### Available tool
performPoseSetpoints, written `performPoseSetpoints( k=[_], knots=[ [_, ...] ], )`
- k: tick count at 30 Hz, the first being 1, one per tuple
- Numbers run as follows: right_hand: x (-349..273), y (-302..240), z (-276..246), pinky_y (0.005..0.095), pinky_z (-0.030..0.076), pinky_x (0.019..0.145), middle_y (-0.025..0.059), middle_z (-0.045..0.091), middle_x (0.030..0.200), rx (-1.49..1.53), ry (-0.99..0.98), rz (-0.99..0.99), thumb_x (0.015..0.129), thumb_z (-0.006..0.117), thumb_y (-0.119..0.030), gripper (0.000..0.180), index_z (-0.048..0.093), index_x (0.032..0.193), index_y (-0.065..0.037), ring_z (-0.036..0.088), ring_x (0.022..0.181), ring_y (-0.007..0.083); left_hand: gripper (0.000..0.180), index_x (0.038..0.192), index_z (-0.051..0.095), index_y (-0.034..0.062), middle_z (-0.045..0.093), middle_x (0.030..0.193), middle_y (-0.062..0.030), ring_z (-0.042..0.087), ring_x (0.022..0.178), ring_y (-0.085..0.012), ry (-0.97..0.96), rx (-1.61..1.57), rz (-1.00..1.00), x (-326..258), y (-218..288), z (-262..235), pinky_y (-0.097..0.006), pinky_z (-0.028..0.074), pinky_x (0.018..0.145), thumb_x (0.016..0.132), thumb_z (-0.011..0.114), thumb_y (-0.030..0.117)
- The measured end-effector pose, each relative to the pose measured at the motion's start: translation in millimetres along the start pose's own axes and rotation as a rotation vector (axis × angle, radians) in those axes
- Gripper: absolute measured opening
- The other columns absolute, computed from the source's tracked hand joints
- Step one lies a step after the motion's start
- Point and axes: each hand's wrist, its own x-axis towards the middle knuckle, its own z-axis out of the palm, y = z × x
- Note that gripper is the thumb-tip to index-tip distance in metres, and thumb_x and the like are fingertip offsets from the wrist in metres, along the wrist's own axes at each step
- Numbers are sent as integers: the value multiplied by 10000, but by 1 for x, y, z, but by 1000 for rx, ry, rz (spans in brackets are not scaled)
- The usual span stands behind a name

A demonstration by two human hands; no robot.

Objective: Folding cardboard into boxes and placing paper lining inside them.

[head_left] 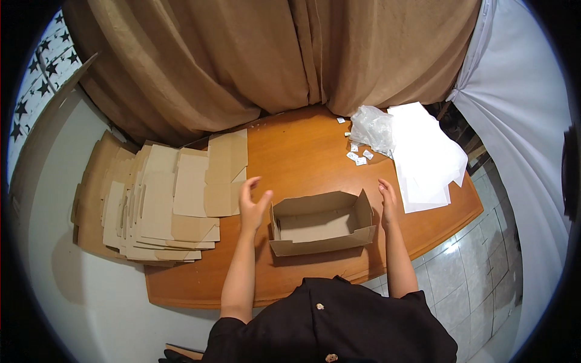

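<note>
An open-topped cardboard box (pixel 321 245) stands upright on the wooden table, its inside bare. To its left my left hand (pixel 253 202) is raised with the thumb and fingers apart, holding nothing. My right hand (pixel 389 202) is at the box's right side, fingers stretched out and apart from the cardboard. Both palms face the box from opposite sides, with a gap between each hand and its walls.
Flat cardboard blanks (pixel 157 206) are piled at the left of the table (pixel 284 151). White paper sheets (pixel 423 160) lie at the right, beside a clear plastic bag (pixel 372 128) and several small white packets (pixel 361 161). Brown curtains (pixel 242 54) hang behind.
</note>
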Motion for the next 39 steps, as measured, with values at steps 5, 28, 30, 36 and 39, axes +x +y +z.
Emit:
performPoseSetpoints(
  k=[5, 28, 30, 36, 39],
  knots=[
    [-25, -28, 21, 413, 236, 1055, 113, 408, 1321, -227, -146, -218, 745, 614, -171, 601, 415, 1309, -115, 331, 1252, 274, 411, 1093, 556, 87, 499, 1141, -146, 456, 1113, -315, -254, 528, 354, -16, 63, 9, -418, 354, 948, 705, 679, 146],
    [-31, -11, -4, 317, 184, 1100, 208, 310, 1425, -393, -93, -273, 700, 316, 100, 626, 430, 1311, 21, 237, 1359, 269, 569, 1044, 498, 69, 520, 1189, -141, 478, 1113, -313, -495, 769, 288, -75, 7, -50, -482, 282, 980, 644, 766, 373],
    [-30, -8, -3, 319, 193, 1096, 196, 313, 1429, -386, -132, -307, 712, 330, 93, 620, 423, 1319, 14, 252, 1355, 267, 554, 1048, 489, 66, 514, 1190, -143, 481, 1103, -315, -469, 770, 282, -79, -4, -42, -488, 290, 976, 651, 773, 327],
    [-38, -12, -1, 327, 238, 1071, 145, 397, 1378, -209, -171, -281, 744, 414, 30, 637, 356, 1374, -46, 335, 1304, 249, 617, 1223, 383, 45, 482, 1226, -148, 482, 1103, -327, -273, 678, 323, -99, -28, -15, -444, 321, 970, 710, 715, 131],
    [-46, -12, 10, 345, 247, 1065, 144, 417, 1344, 17, -164, -256, 768, 458, 11, 590, 366, 1350, -25, 320, 1310, 248, 665, 1276, 331, 32, 493, 1214, -146, 471, 1123, -332, -252, 519, 305, -108, -52, -12, -433, 332, 968, 721, 691, 89]
  ],
)
